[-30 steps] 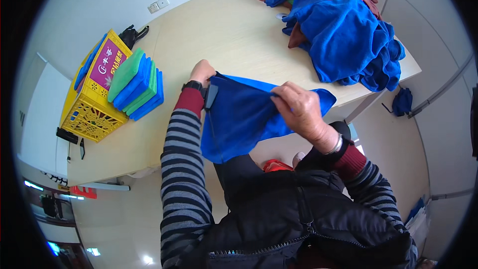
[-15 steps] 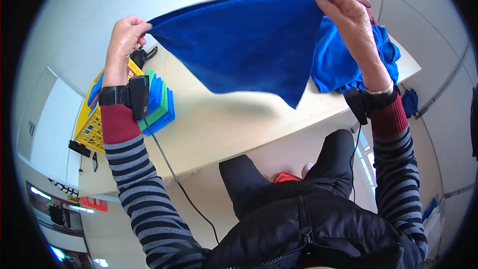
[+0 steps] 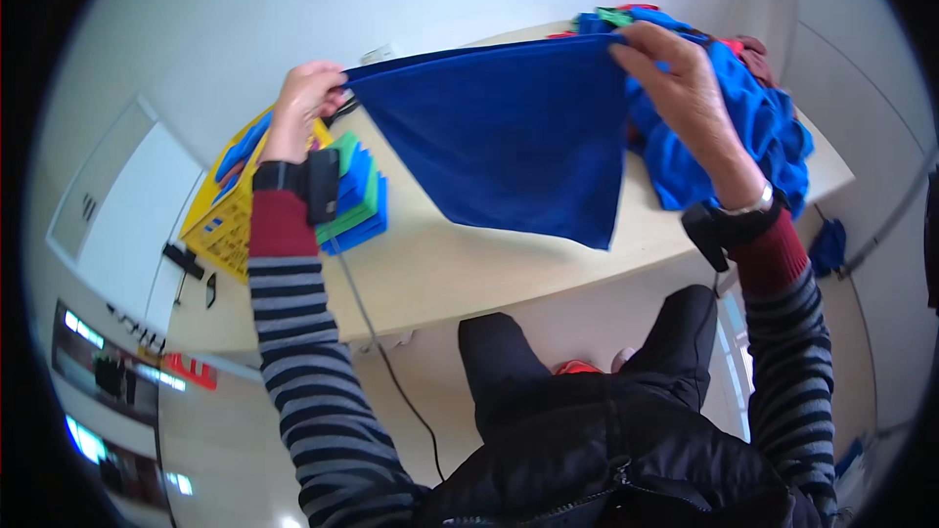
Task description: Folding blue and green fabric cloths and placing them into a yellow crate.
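Note:
A dark blue cloth (image 3: 509, 142) hangs stretched between my two hands above the table. Its upper left corner is pinched between the thumb and fingers of my left hand (image 3: 307, 104). My right hand (image 3: 678, 88) grips the upper right corner in the same way. The cloth appears doubled along the top edge, and its lower edge dangles free over the tabletop. Just beyond my right hand lies a heap of crumpled cloths (image 3: 758, 117), mostly blue with some red, green and brown. Close to my left wrist is a stack of folded blue and green cloths (image 3: 364, 198).
A yellow basket (image 3: 220, 230) with cloths inside stands at the left end of the pale table (image 3: 469, 279). Small black devices lie near the basket. A cable (image 3: 377, 342) runs down from my left wrist. A white wall rises behind the table.
Both hands have come lower and a little closer together with the cloth, so its top edge is less taut. The view has shifted, and more of the cloth heap shows.

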`<state>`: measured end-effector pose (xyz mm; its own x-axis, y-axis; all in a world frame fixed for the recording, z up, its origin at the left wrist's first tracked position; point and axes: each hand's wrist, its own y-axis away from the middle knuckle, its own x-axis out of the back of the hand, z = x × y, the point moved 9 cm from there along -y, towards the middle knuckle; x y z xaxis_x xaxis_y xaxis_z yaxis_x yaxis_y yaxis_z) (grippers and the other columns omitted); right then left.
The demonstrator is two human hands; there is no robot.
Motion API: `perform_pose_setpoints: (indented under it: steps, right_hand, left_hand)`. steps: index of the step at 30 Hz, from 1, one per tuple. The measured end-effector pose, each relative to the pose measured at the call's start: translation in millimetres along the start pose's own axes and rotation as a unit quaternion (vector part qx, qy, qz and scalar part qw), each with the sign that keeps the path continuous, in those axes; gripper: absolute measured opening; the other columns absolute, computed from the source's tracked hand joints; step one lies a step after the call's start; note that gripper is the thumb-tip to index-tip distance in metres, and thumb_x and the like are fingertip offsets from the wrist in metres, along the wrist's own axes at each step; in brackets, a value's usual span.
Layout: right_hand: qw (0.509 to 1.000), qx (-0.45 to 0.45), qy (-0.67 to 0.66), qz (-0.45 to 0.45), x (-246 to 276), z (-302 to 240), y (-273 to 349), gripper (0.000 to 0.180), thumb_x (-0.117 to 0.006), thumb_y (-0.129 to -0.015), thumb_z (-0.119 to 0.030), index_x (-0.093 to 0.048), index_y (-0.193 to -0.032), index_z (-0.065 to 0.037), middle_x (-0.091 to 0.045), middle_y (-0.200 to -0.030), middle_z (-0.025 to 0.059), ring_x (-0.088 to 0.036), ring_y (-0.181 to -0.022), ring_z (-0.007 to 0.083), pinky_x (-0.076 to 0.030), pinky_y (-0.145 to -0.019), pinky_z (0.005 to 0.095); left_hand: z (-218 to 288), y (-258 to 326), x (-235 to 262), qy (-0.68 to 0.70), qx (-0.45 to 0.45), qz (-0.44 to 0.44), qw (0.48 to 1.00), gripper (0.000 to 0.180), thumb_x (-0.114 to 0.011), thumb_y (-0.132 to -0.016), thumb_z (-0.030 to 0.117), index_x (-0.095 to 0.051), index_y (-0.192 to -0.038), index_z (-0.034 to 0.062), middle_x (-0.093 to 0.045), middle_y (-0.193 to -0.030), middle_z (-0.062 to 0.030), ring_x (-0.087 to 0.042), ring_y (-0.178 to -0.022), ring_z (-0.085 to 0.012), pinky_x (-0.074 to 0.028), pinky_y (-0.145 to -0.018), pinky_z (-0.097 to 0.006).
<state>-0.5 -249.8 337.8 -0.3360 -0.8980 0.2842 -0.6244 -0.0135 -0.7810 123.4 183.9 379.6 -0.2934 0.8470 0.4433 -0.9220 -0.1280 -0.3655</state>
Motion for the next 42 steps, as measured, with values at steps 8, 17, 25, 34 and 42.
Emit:
perform_pose_setpoints:
  steps: [8, 17, 25, 34, 42]
  right_hand:
    - [0.996, -0.055, -0.065, 0.015, 14.9, 77.8, -4.6, 0.02, -0.067, -0.096, -0.019, -0.069, -0.109, -0.003, -0.063, -0.091, -0.001, -0.057, -0.086, 0.0093, -0.046, -0.081, 0.0222]
    - [0.986, -0.024, 0.117, 0.115, 65.6, 32.5, -18.5, 0.024, -0.067, -0.096, -0.022, -0.071, -0.111, -0.004, -0.063, -0.089, -0.0026, -0.056, -0.083, 0.0084, -0.044, -0.078, 0.0202]
    - [0.938, 0.24, 0.238, -0.077, -80.9, -49.1, 82.6, 0.012, -0.066, -0.085, -0.003, -0.068, -0.097, -0.005, -0.065, -0.087, 0.0113, -0.065, -0.079, 0.0277, -0.053, -0.069, 0.0335]
    - [0.934, 0.143, 0.105, -0.31, -314.2, 33.6, 230.8, 0.009, -0.062, -0.078, -0.014, -0.063, -0.086, -0.011, -0.059, -0.083, 0.0073, -0.062, -0.081, 0.0278, -0.05, -0.07, 0.0403]
    - [0.941, 0.099, 0.016, -0.322, -320.1, 24.8, 232.9, 0.009, -0.063, -0.08, -0.02, -0.066, -0.077, -0.012, -0.067, -0.082, 0.0083, -0.067, -0.086, 0.0295, -0.053, -0.073, 0.0435]
  left_hand:
    - [0.0, 10.3, -47.8, 0.024, 0.0, -0.062, 0.998, 0.014, -0.058, -0.093, 0.008, -0.069, -0.1, 0.0016, -0.066, -0.076, -0.0055, -0.063, -0.063, -0.0104, -0.054, -0.057, -0.023]
    - [18.4, -13.3, -88.3, 0.155, -0.148, -0.089, 0.973, 0.016, -0.055, -0.094, 0.008, -0.068, -0.099, -0.0019, -0.067, -0.081, -0.0121, -0.07, -0.071, -0.0202, -0.059, -0.07, -0.031]
    - [-121.0, -62.6, -133.7, 0.307, -0.072, -0.218, 0.924, 0.022, -0.055, -0.093, 0.005, -0.063, -0.113, -0.0025, -0.068, -0.106, -0.013, -0.069, -0.096, -0.0239, -0.056, -0.092, -0.038]
    - [-352.6, 34.6, -120.2, 0.153, 0.201, -0.154, 0.955, 0.028, -0.058, -0.096, 0.012, -0.058, -0.122, -0.0002, -0.065, -0.115, -0.0099, -0.064, -0.107, -0.0224, -0.051, -0.095, -0.034]
    - [-245.0, 211.4, -160.0, 0.029, 0.041, -0.208, 0.977, 0.012, -0.06, -0.095, 0.009, -0.065, -0.103, 0.0017, -0.068, -0.102, -0.0069, -0.064, -0.097, -0.0176, -0.049, -0.088, -0.031]
